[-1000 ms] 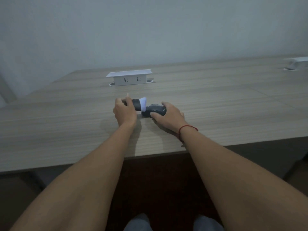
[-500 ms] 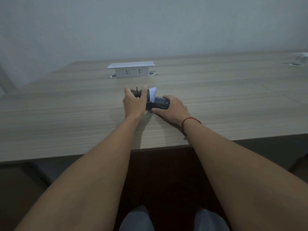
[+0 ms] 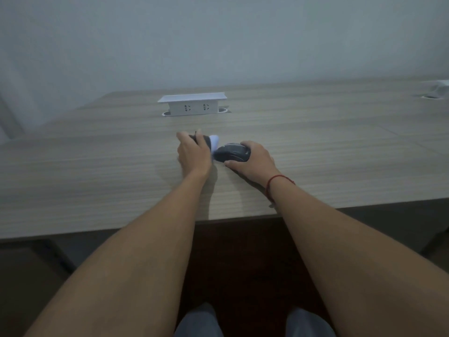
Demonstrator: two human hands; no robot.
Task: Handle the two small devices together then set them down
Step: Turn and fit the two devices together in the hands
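- Far left of the counter (image 3: 73,171) is just bare wood-grain top, lots of free room there, and its near edge runs across the shot right above the person's lap.
- Left hand (image 3: 193,152) is wrapped over a small dark gadget (image 3: 206,141), fingers curled down around it. It has a pale bluish-white end (image 3: 214,142) poking out on the right side and something thin and dark sticking up at the back, too blurry to say what that is. Can't tell if it's sitting on the counter or held a hair above it.
- Behind that, toward the wall, there's a white socket box (image 3: 192,105) popped up out of the counter, two outlets facing us, well apart from both hands.
- Just right of the pale end is a black mouse (image 3: 232,152), its nose right up against that pale end, looks like touching, but I can't swear to it.
- Right hand (image 3: 254,160) has the mouse from the right, thumb along the near side and the other fingers over the far side, so pinching it. Red string bracelet (image 3: 277,182) on that wrist.
- Right of the hands is more open counter, and at the far right corner a second white box (image 3: 441,87), mostly cut off.
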